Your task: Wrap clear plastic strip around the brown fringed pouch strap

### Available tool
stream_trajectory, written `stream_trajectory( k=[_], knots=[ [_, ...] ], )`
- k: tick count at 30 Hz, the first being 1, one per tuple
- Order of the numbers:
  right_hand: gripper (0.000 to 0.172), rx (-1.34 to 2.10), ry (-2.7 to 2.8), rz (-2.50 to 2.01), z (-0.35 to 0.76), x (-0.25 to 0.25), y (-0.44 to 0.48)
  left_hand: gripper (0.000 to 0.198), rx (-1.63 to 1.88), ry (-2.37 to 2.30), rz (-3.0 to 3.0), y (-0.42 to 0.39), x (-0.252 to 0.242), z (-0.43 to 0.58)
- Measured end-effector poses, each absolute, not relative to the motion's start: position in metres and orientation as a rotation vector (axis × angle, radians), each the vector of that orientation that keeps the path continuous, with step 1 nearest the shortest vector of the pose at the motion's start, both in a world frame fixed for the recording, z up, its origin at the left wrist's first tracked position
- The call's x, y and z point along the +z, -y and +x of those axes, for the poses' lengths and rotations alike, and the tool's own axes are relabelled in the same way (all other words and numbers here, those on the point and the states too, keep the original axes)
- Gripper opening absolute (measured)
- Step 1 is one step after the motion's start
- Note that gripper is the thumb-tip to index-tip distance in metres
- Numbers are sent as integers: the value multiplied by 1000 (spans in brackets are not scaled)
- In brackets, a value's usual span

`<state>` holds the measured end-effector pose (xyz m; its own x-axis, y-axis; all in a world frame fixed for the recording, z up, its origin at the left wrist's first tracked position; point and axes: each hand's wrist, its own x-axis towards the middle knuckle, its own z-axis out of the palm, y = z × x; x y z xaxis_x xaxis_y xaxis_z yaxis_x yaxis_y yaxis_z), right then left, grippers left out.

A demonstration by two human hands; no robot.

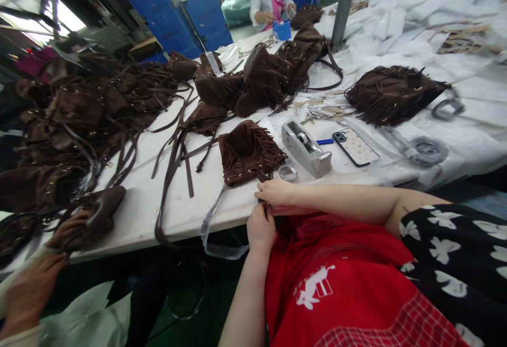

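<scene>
My right grip (275, 193) and my left grip (260, 228) are both closed, fingertips pinched together on a short dark brown strap end (266, 208) right at the edge of the white bench (166, 199). The piece is mostly hidden by my fingers, so I cannot tell exactly what it is fixed to. I judge this goes best with the two pinches close together, wrists low against the bench edge, and no pull hard enough to drag the bag.

That dark brown fringed suede bag (247, 151) lies flat at eleven o'clock, just beyond my right knuckles. A small clear tape ring (288, 172) sits at one o'clock, the grey tape dispenser (304, 149) behind it, and a phone in a patterned case (355, 146) at two o'clock. A clear plastic strip (209, 225) hangs off the edge at nine o'clock. Farther out at ten o'clock lies a heap of brown fringed bags and straps (79, 114); a co-worker's hand (65, 233) holds one at eight o'clock.
</scene>
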<state>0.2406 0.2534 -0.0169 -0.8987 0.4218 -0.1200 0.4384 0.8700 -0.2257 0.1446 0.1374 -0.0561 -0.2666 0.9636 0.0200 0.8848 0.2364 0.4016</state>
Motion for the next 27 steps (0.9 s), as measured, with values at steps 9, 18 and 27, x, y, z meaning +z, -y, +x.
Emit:
stream_trajectory(
  k=[9,18,27],
  knots=[
    [24,-476,-2809,882,237,-10,-257,31,582,-2089,1781,-131,-53,140],
    [22,-279,-3006,228,232,-2,-267,21,479,-2218,1910,-124,-59,117],
    [28,-379,-2753,873,231,-11,-262,22,614,-2236,1853,-136,-59,147]
  ],
)
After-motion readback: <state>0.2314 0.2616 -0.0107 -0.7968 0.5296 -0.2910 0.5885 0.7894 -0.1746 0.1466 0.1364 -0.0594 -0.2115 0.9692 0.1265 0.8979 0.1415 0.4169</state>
